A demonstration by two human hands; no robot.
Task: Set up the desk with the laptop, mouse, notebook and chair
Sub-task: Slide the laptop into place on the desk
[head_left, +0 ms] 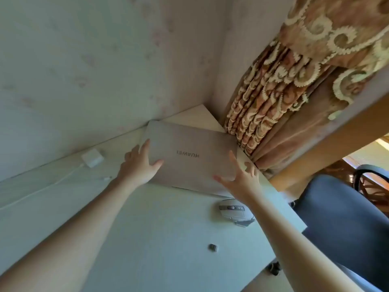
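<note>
Clearly the desk (160,239) is bare enough to work on, yet the blue chair (345,224) stands off past the closed laptop's right, not yet drawn in. That laptop (189,159) lies shut at the far corner, its far edge near the wall and its right end beside the curtain (273,114). Left hand (139,165) rests spread on its near-left corner, thumb on the lid; right hand (242,175) hovers open at its near-right edge, gripping nothing. A one-sided lift could tip or slide it into the curtain folds. Just nearer than the laptop, the mouse (233,209) sits under the right forearm and could be knocked. Left of the laptop lies a white charger (92,158) whose cable could snag. No notebook shows.
</note>
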